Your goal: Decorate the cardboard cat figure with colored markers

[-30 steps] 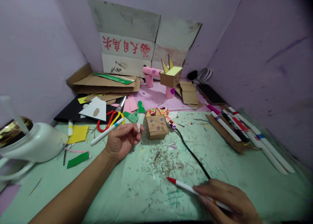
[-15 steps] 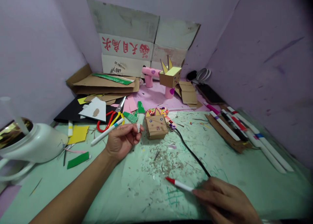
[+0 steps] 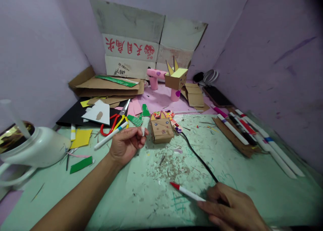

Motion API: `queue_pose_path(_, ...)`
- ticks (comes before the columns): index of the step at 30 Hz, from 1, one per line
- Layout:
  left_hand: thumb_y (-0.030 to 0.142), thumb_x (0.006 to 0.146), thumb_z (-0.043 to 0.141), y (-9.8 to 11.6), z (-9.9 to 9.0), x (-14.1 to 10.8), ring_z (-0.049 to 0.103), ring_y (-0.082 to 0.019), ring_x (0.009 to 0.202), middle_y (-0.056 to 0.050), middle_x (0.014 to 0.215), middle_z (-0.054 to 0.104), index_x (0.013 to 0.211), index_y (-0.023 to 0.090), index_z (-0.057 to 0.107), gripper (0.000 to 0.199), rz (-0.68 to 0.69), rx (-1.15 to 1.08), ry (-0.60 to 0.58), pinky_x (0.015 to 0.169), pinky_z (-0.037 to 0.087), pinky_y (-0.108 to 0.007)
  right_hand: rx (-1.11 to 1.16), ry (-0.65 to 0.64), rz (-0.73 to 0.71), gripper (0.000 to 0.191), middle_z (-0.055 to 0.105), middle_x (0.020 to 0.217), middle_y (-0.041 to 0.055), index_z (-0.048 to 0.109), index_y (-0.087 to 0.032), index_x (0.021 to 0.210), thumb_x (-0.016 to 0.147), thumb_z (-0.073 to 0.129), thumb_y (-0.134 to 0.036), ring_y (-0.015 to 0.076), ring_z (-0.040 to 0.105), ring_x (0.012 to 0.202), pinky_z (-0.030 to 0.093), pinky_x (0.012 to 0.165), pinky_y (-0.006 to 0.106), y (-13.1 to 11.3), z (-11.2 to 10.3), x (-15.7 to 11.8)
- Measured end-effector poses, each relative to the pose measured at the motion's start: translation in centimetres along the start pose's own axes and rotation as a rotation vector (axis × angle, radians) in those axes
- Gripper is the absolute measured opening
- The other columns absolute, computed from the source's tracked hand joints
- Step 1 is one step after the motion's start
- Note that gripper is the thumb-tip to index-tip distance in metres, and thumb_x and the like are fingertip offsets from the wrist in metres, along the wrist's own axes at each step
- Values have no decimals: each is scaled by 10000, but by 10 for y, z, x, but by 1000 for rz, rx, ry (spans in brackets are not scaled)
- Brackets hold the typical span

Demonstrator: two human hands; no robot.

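Note:
My left hand [image 3: 129, 141] rests above the table with thumb and fingers pinched on a small white piece [image 3: 143, 131]. In my right hand [image 3: 230, 207], low at the right, a white marker with a red tip [image 3: 188, 192] points to the left. Just right of my left fingers sits a small cardboard animal head [image 3: 162, 130] with pointed ears and a drawn face. Behind it, partly covered, lies a flower-patterned object [image 3: 176, 126] whose black cable [image 3: 199, 157] runs down to my right hand; whether the hand touches it I cannot tell.
Red-handled scissors [image 3: 110, 125], a white marker [image 3: 111, 135] and paper scraps lie left. A white mug [image 3: 47, 146] stands at the far left. A pink figure with a cardboard head [image 3: 176, 80] stands behind. Several markers [image 3: 233, 130] and a phone [image 3: 219, 96] lie right.
The red-tipped marker has shifted very slightly left and down with my right hand. My left hand stays in place with the white piece.

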State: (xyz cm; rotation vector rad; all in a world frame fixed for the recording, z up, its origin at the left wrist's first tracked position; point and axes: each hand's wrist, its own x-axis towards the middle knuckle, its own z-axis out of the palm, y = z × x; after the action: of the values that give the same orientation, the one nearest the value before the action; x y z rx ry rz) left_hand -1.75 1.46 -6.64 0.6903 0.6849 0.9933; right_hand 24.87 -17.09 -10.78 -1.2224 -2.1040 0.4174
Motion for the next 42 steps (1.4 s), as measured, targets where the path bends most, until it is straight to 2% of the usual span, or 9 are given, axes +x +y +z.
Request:
queue_pose_path(3,203,543,742,0,1,0,565,-107,465,-82,664,677,528,84,669,141,-4,3,4,391,417,-168,-59,-53,-47,357,643,738,58,663,-247,1154,866,508,-105,179,611,614,497,505,278,-3,1,5)
queue_pose_path(6,198,546,732,0,1,0,564,-106,462,-79,660,676,525,87,667,130,-8,3,13,390,416,-166,-80,-5,-67,369,641,723,51,591,-205,1185,868,473,-59,178,611,598,502,500,277,-6,3,10)
queue_pose_path(13,191,553,717,1,1,0,564,-107,465,-83,669,676,527,85,668,120,-12,3,27,399,422,-172,6,-55,-21,464,645,811,53,545,-248,1261,864,466,-22,179,631,682,512,554,282,-4,2,8)
queue_pose_path(24,220,522,752,0,2,-1,564,-104,470,-74,664,678,523,94,666,152,-12,14,33,413,422,-171,83,-38,56,457,598,744,29,661,-308,1180,844,484,-54,158,604,614,468,496,256,5,6,7)
queue_pose_path(27,222,522,751,1,2,-1,558,-101,465,-73,665,678,522,97,664,153,-12,15,37,413,417,-170,104,-27,113,388,612,717,24,708,-331,1114,841,541,-112,162,601,599,477,489,252,6,7,4)
queue_pose_path(33,202,558,709,1,1,-1,557,-104,471,-75,672,668,532,95,659,121,-12,20,29,406,405,-172,173,-32,214,220,631,692,27,754,-284,979,857,590,-204,170,614,591,508,482,243,1,3,8)
queue_pose_path(36,191,580,685,1,1,0,554,-106,471,-80,674,660,531,93,652,115,-10,23,26,403,397,-176,185,-18,157,278,628,710,21,735,-305,1039,859,578,-164,168,621,596,508,480,240,1,1,10)
queue_pose_path(40,185,595,668,1,1,0,551,-106,470,-83,680,653,532,91,647,115,-9,27,29,405,390,-180,189,7,61,466,635,737,14,652,-334,1192,854,509,-48,158,633,617,512,506,249,0,-1,14)
queue_pose_path(42,183,597,664,1,1,0,552,-108,471,-83,677,651,532,91,647,114,-9,27,29,409,391,-182,165,32,48,455,655,739,14,640,-327,1200,860,512,-53,167,653,633,530,520,262,-2,-1,17)
